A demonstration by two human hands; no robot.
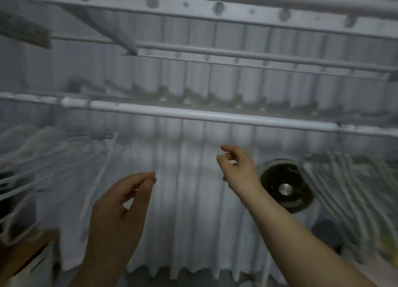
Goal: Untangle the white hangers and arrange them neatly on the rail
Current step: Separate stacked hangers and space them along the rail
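Note:
A white rail (193, 114) runs across the middle of the view, bare along its centre. Several white hangers (43, 157) hang blurred at the left end, and another bunch of white hangers (349, 179) hangs at the right. My left hand (120, 209) is raised below the rail, fingers loosely curved, thumb and fingertips near each other, holding nothing that I can see. My right hand (237, 168) reaches up just under the rail with fingers loosely curled, and nothing shows in it. Both hands are apart from the hangers.
A round dark fan (286, 187) sits behind my right forearm. A white corrugated wall (183, 222) fills the background. More white bars (215, 53) of a rack run overhead. A brown object (25, 254) lies at the lower left.

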